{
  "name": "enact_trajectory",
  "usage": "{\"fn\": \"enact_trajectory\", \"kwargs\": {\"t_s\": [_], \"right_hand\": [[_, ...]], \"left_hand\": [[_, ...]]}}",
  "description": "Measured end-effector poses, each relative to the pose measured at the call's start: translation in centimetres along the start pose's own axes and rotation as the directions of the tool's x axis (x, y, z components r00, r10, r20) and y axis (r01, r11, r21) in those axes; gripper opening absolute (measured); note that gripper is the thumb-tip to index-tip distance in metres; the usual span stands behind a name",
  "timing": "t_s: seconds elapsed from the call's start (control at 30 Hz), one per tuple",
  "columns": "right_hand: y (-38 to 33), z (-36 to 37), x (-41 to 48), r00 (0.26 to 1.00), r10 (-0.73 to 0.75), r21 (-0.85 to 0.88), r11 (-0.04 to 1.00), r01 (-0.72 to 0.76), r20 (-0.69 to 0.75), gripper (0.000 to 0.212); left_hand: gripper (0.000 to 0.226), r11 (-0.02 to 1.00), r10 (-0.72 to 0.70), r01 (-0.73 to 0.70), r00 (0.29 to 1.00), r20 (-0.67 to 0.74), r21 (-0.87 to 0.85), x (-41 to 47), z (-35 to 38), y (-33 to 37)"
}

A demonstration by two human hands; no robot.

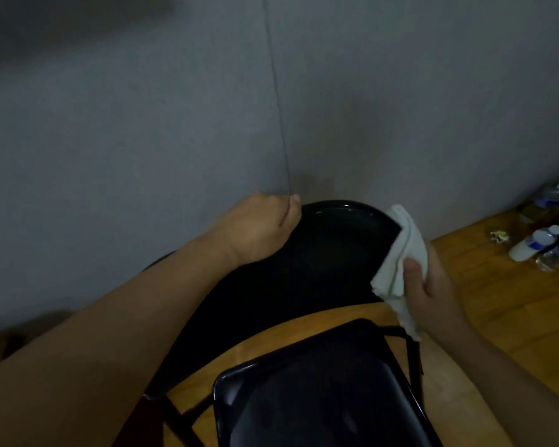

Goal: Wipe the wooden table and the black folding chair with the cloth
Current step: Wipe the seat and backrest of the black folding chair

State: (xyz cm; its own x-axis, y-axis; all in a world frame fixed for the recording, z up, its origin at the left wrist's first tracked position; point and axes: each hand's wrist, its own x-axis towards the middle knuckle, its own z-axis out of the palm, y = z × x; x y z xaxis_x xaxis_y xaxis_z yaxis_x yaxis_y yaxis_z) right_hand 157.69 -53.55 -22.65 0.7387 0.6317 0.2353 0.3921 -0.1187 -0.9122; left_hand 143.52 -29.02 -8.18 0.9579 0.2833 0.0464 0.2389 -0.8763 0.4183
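The black folding chair (320,253) stands below me, its curved backrest at centre and its seat (320,391) nearer the bottom. My left hand (262,227) grips the top left edge of the backrest, fingers curled over it. My right hand (430,285) holds a folded white cloth (404,250) pressed against the right edge of the backrest, thumb on the front of the cloth. The wooden table is not in view.
A grey wall (175,108) rises right behind the chair. The wooden floor (497,301) spreads to the right, where several plastic bottles (536,243) and a crumpled wrapper (500,236) lie by the wall.
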Motion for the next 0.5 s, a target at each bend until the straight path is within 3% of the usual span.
{"fn": "enact_trajectory", "kwargs": {"t_s": [0.2,0.23,0.3,0.37,0.43,0.5], "right_hand": [[-2.0,1.1,1.1,1.0,0.007,0.044,0.999,-0.006,-0.026,0.035],[-2.9,1.2,1.8,0.999,-0.031,-0.005,1.0,0.03,-0.042,0.038],[-5.3,1.7,3.9,0.987,-0.157,-0.271,0.952,0.141,-0.038,0.042],[-8.3,3.5,5.5,0.963,-0.269,-0.554,0.8,0.23,0.012,0.043],[-10.5,6.0,6.0,0.932,-0.359,-0.669,0.683,0.294,0.043,0.041],[-10.7,6.3,5.9,0.917,-0.392,-0.69,0.642,0.334,0.08,0.043]], "left_hand": [[0.049,0.998,-0.018,0.019,1.0,-0.012,0.057,0.1,0.0,-0.3],[0.049,0.998,-0.038,0.039,0.999,-0.008,0.047,0.1,0.0,-0.2],[0.049,0.998,-0.059,0.059,0.998,-0.008,0.03,0.0,-0.2,0.0],[0.043,0.996,-0.067,0.067,0.998,-0.008,0.053,0.0,-0.4,0.3],[0.039,0.997,-0.049,0.048,0.999,0.011,0.067,0.0,-0.7,0.4],[0.039,0.996,-0.048,0.045,0.998,0.043,0.073,-0.2,-0.9,0.3]]}}
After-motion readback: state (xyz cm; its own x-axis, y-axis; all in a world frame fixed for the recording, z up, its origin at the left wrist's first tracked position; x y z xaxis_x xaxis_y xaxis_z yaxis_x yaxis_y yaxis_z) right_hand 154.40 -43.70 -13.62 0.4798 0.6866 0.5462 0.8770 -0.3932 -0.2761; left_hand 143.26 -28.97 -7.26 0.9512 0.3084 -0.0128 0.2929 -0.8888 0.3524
